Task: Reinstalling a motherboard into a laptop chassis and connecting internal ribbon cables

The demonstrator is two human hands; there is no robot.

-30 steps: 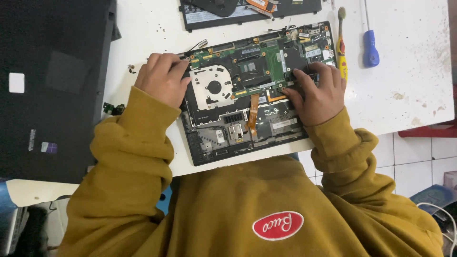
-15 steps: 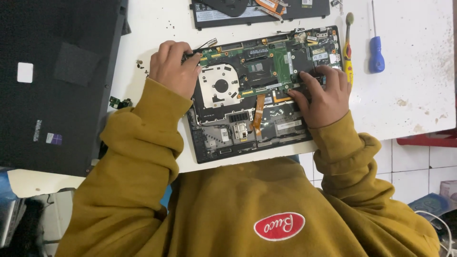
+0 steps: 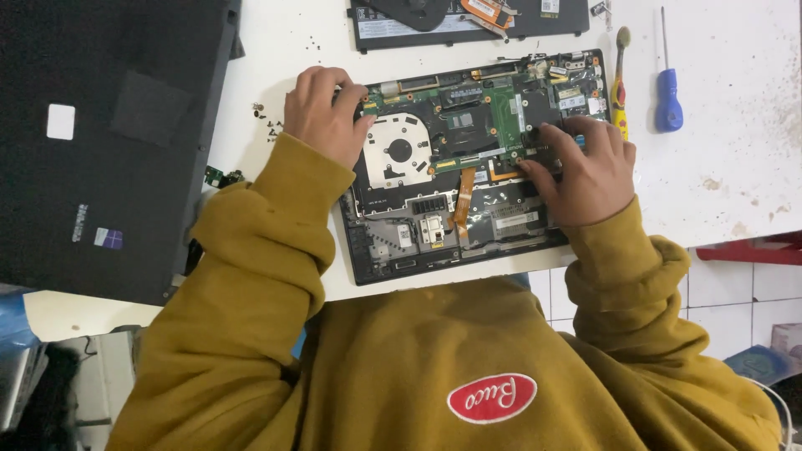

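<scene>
Two hands working | your left hand [image 3: 322, 113] is curling over the opened laptop's [image 3: 468, 163] left edge | your right hand [image 3: 585, 171] is pressing fingertips on its board, grip unclear | laptop is lying at the bench's [image 3: 735, 125] near edge

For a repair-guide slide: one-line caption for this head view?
Left hand and right hand rest on an opened laptop, screwdrivers alongside.

mustard sleeves [image 3: 276, 217], green board [image 3: 505, 117], blue screwdriver [image 3: 667, 104], white table [image 3: 727, 100]
</scene>
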